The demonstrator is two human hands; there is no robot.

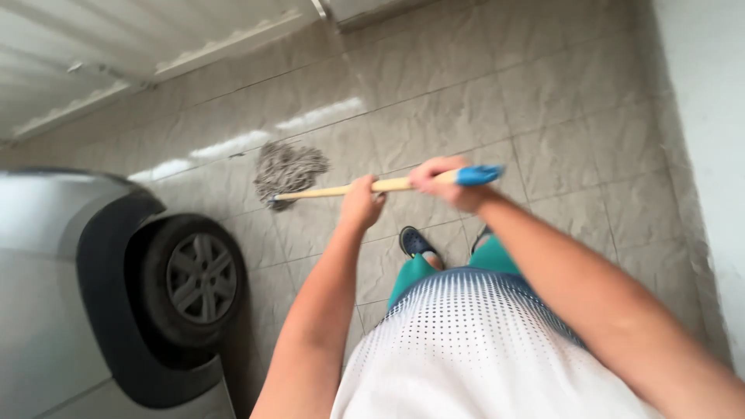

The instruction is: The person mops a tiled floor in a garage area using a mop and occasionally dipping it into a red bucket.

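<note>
I hold a mop with a pale wooden handle [326, 191] and a blue end cap [477, 174]. My left hand [362, 202] grips the handle near its middle. My right hand [448, 185] grips it close to the blue cap. The grey string mop head [287, 169] lies spread on the wet, shiny beige floor tiles [466, 101] ahead of me to the left. Below the handle I see my white dotted shirt [473, 349], green trousers and one dark shoe [415, 242].
A silver car [46, 295] stands at the left, its wheel [200, 278] and dark wheel arch close to my left arm. A white wall [710, 155] runs along the right. A pale ribbed gate or door [116, 39] closes the far side.
</note>
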